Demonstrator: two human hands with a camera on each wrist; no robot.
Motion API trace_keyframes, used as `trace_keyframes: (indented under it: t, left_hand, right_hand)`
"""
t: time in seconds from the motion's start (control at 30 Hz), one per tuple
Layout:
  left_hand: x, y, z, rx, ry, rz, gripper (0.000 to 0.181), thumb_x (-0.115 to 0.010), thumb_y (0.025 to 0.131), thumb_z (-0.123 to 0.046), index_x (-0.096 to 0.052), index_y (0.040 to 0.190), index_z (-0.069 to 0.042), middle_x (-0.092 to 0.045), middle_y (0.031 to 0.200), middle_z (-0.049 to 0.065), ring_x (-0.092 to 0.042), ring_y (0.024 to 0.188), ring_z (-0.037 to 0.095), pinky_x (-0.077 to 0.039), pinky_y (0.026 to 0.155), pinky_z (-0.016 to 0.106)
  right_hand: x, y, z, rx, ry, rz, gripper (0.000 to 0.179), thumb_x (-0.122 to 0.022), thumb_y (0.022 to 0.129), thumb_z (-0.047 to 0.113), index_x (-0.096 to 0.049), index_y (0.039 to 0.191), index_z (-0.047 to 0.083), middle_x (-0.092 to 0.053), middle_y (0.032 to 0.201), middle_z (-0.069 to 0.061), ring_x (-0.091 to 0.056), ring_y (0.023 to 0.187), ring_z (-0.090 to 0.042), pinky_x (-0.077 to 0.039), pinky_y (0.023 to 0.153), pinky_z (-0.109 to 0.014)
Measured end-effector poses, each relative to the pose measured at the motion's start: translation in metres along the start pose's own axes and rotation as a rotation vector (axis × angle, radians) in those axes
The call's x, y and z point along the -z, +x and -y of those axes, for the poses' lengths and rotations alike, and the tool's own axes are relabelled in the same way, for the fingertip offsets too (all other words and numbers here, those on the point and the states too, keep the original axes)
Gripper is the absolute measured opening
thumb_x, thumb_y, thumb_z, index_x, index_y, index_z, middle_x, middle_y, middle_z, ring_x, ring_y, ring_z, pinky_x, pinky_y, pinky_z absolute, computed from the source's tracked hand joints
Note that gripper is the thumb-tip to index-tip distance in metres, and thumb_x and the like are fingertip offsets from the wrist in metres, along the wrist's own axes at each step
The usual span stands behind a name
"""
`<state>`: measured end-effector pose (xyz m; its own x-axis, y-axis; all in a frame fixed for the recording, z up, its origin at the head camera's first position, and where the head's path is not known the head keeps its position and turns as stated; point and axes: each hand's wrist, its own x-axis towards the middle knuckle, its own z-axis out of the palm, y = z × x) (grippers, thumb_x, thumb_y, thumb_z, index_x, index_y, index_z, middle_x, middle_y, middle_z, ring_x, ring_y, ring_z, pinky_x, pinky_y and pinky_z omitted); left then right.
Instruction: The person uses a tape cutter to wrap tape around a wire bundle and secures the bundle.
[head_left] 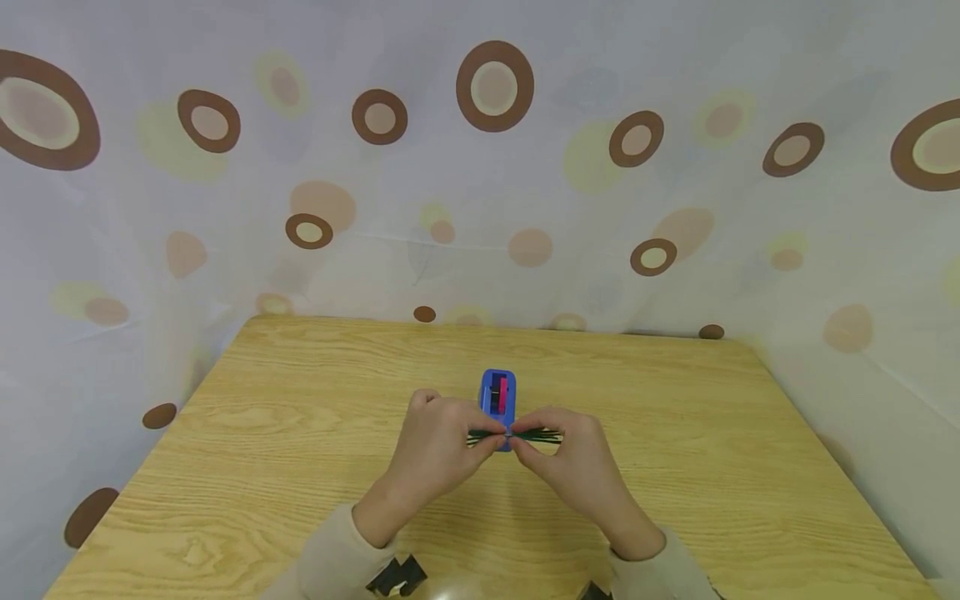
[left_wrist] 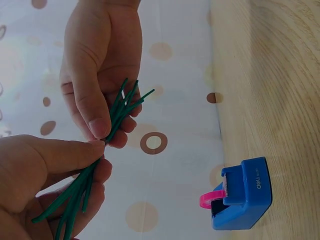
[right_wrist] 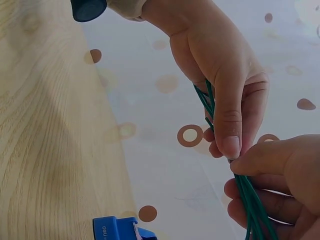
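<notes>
A bundle of thin green strands (head_left: 542, 434) lies crosswise between both hands, its loose ends fanning out on either side. My left hand (head_left: 437, 442) pinches it near the middle with thumb and fingertips. Close against that thumb, my right hand (head_left: 583, 457) pinches the same bundle from the other side. In the left wrist view the strands (left_wrist: 75, 197) spread over the left hand's curled fingers. The right wrist view shows more strands (right_wrist: 252, 207) running across the right fingers. The thumbs and fingertips hide the bundle's centre.
A blue tape dispenser (head_left: 485, 385) with a pink core stands on the wood-grain table (head_left: 315, 417), just beyond the hands and partly overlapped by them. Behind and beside the table hangs a pale curtain (head_left: 480, 183) with brown rings.
</notes>
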<state>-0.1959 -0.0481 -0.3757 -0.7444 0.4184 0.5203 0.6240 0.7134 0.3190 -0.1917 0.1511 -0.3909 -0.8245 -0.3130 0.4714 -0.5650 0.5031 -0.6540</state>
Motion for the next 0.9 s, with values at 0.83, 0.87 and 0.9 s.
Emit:
trace_keyframes:
  t: [0.83,0.87,0.9]
  left_hand:
    - [0.0010,-0.0068,0.0067,0.006,-0.016,0.002,0.016,-0.086,0.077,-0.032,-0.082,0.092,-0.027,-0.073,0.086,-0.014,-0.066,0.078,0.002,-0.038,0.079,0.041]
    - [0.0015,-0.0072,0.0070,0.004,-0.019,-0.002,0.016,-0.086,0.077,-0.032,-0.082,0.092,-0.027,-0.073,0.086,-0.014,-0.066,0.078,0.001,-0.038,0.079,0.040]
    - [0.0020,-0.0076,0.0073,0.002,-0.023,-0.008,0.016,-0.086,0.077,-0.031,-0.082,0.091,-0.027,-0.074,0.085,-0.014,-0.066,0.077,0.001,-0.037,0.078,0.039]
  right_hand:
    - [0.0007,-0.0013,0.0003,-0.023,0.030,0.009,0.015,-0.079,0.083,0.003,-0.076,0.090,0.015,-0.072,0.090,0.009,-0.069,0.085,-0.011,-0.057,0.076,-0.032]
    - [0.0009,-0.0014,0.0007,-0.027,0.029,0.012,0.014,-0.079,0.083,0.004,-0.076,0.090,0.016,-0.072,0.090,0.009,-0.069,0.085,-0.011,-0.057,0.076,-0.032]
    - [0.0014,-0.0015,0.0010,-0.031,0.027,0.016,0.014,-0.079,0.083,0.004,-0.076,0.090,0.016,-0.072,0.091,0.009,-0.069,0.085,-0.011,-0.056,0.076,-0.032]
